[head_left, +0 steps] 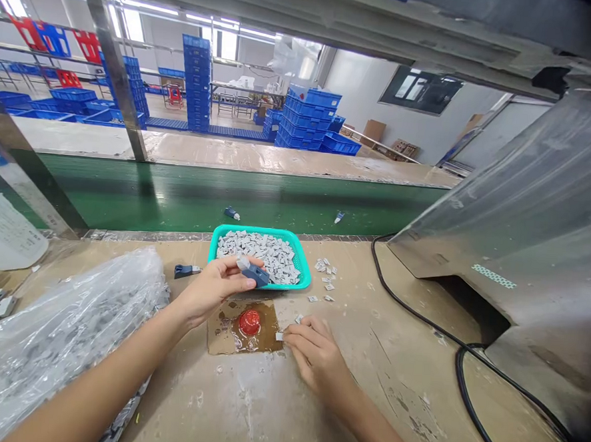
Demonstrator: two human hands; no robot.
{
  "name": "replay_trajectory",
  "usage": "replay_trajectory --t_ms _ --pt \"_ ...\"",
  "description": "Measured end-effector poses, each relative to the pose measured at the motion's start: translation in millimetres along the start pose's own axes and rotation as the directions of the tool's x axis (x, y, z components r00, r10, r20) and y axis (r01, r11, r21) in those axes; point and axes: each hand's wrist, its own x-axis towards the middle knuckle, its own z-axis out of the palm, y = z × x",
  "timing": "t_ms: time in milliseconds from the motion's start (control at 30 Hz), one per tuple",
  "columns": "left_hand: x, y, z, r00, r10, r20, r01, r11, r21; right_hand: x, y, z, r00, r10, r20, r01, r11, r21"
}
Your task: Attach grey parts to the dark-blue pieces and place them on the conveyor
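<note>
My left hand (219,284) is closed around a dark blue plastic part (253,272) with a pale tip, held above the near edge of a turquoise basket (302,268). Many small grey plastic pieces (254,245) fill that basket. Lower and to the right, my right hand (317,352) pinches a small light grey piece (279,337) between its fingertips. Just left of it, a red dome-shaped object (250,322) sits on a wet brown cardboard square (218,340). Another dark blue part (186,272) lies on the table behind my left wrist.
Loose grey pieces (326,269) lie right of the basket. A clear plastic bag (121,290) of parts and a white jug (4,230) stand left. Two blue parts rest on the green conveyor belt (287,200). A black cable (410,308) runs beside a metal housing (501,213).
</note>
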Motion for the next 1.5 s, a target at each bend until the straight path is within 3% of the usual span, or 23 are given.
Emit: replay_trajectory --t_ms 167,267,367,433,500,767,867,1000,1133,1267,1367,1500 --pt "0.1 -1.3 1.0 0.998 0.048 0.05 -0.049 0.999 0.021 10.7 -6.8 -9.7 0.999 0.016 -0.032 -0.013 0.996 0.091" --pt "-1.5 -0.9 4.4 0.995 0.075 0.059 -0.082 0.989 0.124 21.4 -9.0 -18.4 0.981 0.192 -0.037 -0.175 0.944 0.281" --pt "-4.0 -2.0 10.2 0.994 0.087 0.067 -0.102 0.961 0.257 38.5 -11.3 -31.1 0.867 0.498 -0.012 -0.4 0.711 0.578" --pt "-5.5 -3.5 13.6 0.992 0.092 0.084 -0.115 0.936 0.332 50.4 -13.4 -37.9 0.818 0.573 0.052 -0.441 0.566 0.696" --pt "-6.6 -4.7 15.7 0.989 0.108 0.101 -0.139 0.912 0.386 59.9 -16.1 -41.1 0.813 0.574 0.094 -0.451 0.519 0.726" --pt "-8.5 -3.5 18.0 0.986 0.127 0.112 -0.158 0.926 0.341 65.8 -21.4 -31.5 0.884 0.467 0.034 -0.388 0.688 0.613" --pt "-8.3 -7.6 19.5 0.984 0.177 0.023 -0.176 0.949 0.262 64.2 -24.8 -25.9 0.926 0.378 -0.003 -0.308 0.758 0.575" --pt "-6.7 -15.2 26.9 0.977 0.184 -0.112 -0.184 0.983 0.008 69.4 -38.0 -12.4 0.965 0.257 -0.051 -0.208 0.869 0.448" --pt "1.5 -2.9 21.7 0.959 0.18 -0.219 -0.221 0.959 -0.177 82.8 -42.7 -5.4 0.972 0.202 -0.122 -0.127 0.883 0.452" --pt "13.5 35.8 -10.6 0.925 0.163 -0.343 -0.234 0.956 -0.176 97.7 -9.6 -13.7 0.923 0.325 -0.205 -0.186 0.845 0.501" --pt "15.2 58.9 -32.8 0.935 0.032 -0.354 -0.133 0.955 -0.264 109.3 28.7 -14.0 0.918 0.388 -0.077 -0.341 0.874 0.345" --pt "2.1 59.4 -35.2 0.947 -0.063 -0.314 -0.04 0.95 -0.309 122.4 57.3 -0.9 0.94 0.339 0.048 -0.341 0.915 0.216"
